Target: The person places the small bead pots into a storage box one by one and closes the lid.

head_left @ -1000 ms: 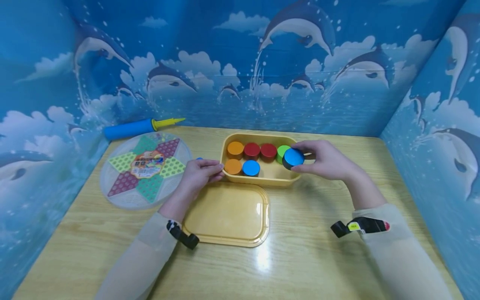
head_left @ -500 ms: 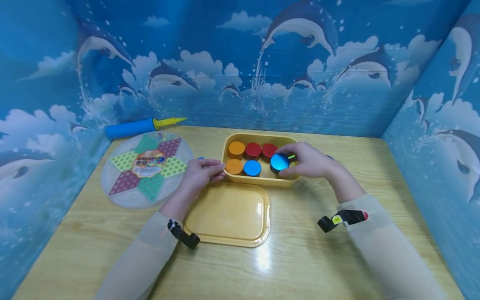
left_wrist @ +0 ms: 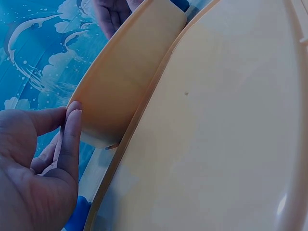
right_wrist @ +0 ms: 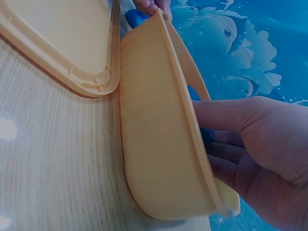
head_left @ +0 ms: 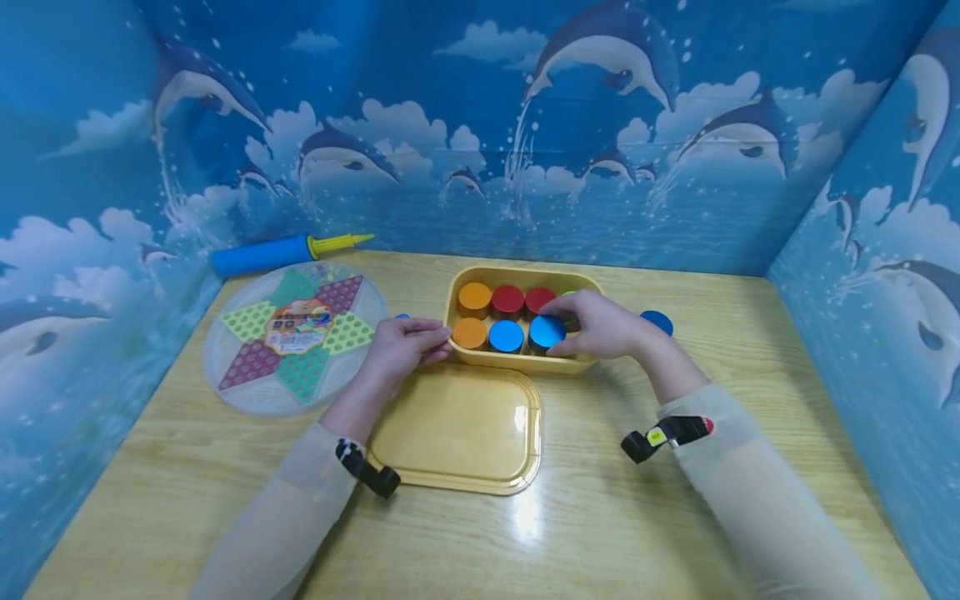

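Observation:
My left hand (head_left: 402,350) pinches the rim of a yellow plastic box (head_left: 517,362) at its front left corner; the left wrist view shows thumb and fingertips meeting on that rim (left_wrist: 103,57). Inside the box, my right hand (head_left: 609,321) grips a short round piece with a shiny blue top (head_left: 545,332), standing at the front. Left of it sits another blue piece (head_left: 506,336), then an orange piece (head_left: 470,333). Behind are an orange piece (head_left: 474,297) and two red pieces (head_left: 507,299). A green piece (head_left: 570,297) is mostly hidden by the right hand.
The yellow lid (head_left: 457,429) lies in front of the box. At left are a round Chinese checkers board (head_left: 292,337) and a blue pump with yellow nozzle (head_left: 262,257). Another blue round thing (head_left: 657,322) lies beyond the right wrist; one more (head_left: 402,317) peeks out behind the left hand.
My right hand has carried the blue piece leftward and down into the box's front row, beside the other blue one. This uncovers a blue round thing at right. The left hand stays on the rim.

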`<state>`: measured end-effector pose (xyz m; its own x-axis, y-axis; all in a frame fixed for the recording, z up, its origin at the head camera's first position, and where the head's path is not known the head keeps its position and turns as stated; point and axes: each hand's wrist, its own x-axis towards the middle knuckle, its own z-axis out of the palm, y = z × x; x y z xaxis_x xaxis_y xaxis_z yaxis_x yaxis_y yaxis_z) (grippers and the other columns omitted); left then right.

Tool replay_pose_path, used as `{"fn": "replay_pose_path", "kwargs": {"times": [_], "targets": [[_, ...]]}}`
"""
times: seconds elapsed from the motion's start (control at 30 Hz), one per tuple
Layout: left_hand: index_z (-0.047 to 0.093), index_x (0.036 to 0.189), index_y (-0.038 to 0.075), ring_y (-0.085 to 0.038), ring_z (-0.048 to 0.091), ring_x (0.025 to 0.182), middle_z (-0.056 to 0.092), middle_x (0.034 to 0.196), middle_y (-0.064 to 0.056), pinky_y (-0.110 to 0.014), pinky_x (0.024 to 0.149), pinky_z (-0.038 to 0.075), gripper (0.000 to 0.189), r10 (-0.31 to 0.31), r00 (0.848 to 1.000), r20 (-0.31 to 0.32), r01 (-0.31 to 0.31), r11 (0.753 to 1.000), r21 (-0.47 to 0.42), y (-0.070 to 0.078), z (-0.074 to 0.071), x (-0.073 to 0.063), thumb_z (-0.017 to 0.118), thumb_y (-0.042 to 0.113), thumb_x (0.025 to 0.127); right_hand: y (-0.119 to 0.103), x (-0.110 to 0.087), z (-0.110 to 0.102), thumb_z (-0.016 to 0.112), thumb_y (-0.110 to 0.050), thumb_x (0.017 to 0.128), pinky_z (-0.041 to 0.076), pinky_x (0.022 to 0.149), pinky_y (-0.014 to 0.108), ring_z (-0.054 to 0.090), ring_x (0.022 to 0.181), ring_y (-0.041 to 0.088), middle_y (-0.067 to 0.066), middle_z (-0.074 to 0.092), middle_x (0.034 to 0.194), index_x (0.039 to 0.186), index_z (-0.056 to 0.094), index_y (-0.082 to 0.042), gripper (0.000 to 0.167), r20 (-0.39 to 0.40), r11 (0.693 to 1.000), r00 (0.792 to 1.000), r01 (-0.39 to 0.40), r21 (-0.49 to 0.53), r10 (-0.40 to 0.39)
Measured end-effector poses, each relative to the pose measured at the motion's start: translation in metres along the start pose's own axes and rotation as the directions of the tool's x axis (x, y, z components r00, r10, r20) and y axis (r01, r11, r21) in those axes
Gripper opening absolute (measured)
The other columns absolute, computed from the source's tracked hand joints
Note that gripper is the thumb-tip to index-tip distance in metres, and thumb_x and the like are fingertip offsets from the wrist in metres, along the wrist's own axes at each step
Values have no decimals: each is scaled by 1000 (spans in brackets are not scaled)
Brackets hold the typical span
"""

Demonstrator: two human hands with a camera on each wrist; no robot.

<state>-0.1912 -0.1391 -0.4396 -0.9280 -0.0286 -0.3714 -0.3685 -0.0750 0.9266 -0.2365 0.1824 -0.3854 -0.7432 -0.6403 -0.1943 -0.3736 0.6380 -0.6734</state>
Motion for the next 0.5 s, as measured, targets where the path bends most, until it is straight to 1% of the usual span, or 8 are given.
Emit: {"fn": "replay_pose_path", "kwargs": {"times": [0.33,0.5], "targets": [[69,127,-6,-24,77,91,71,116,-23,-33,85,66,31,-14,1000,-6,14,1000,7,2,0,-1,76,6,99,4,7,7,86,-14,92,57,106,48,65,125,32,16,67,138,142,64,2,56,16,998,1000,27,-48,-26],[70,127,-5,-24,77,91,71,116,-22,-33,84,66,32,-29,999,-15,29,999,15,1,0,1,77,6,99,7,9,10,84,-11,93,59,104,47,65,124,33,17,67,138,141,64,3,54,25,997,999,43,-64,-41]]}}
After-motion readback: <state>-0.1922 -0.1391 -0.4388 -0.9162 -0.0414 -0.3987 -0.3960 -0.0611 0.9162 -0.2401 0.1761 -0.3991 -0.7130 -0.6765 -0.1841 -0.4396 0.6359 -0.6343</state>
